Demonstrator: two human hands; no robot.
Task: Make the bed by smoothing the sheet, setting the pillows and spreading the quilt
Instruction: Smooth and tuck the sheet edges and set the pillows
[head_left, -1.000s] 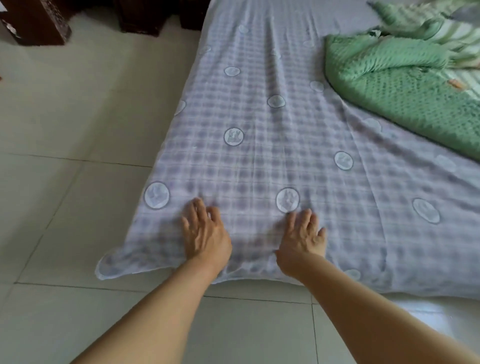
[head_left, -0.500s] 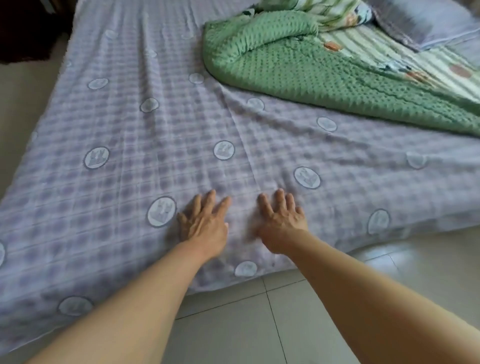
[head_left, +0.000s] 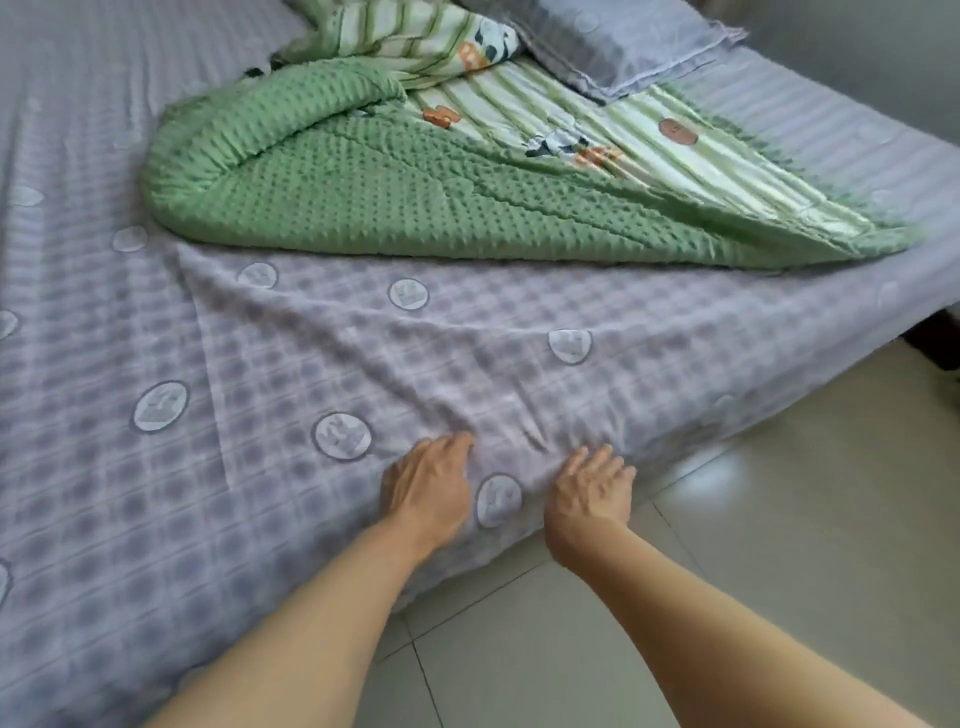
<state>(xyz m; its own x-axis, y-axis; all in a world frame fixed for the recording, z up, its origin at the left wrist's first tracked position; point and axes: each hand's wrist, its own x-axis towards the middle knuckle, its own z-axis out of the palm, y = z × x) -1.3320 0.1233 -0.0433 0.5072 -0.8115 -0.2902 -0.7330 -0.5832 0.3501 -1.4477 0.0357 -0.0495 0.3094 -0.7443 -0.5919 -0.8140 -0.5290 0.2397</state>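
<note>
A lilac checked sheet (head_left: 260, 374) with round printed badges covers the bed and is creased near its front edge. My left hand (head_left: 428, 486) presses flat on the sheet close to that edge, fingers straight. My right hand (head_left: 589, 488) lies flat on the sheet at the very edge, a palm's width to the right. A green dimpled quilt (head_left: 395, 192) with a striped cartoon face lies bunched and folded across the far middle of the bed. A lilac pillow (head_left: 623, 41) rests at the far right, partly on the quilt.
Pale tiled floor (head_left: 753, 545) runs along the bed's front edge and to the right. A dark piece of furniture (head_left: 935, 348) shows at the right edge beside the bed corner. A grey wall stands behind the pillow.
Both hands have slid rightward along the front edge of the sheet, staying flat on it. My view has swung right, bringing the quilt and the pillow into sight.
</note>
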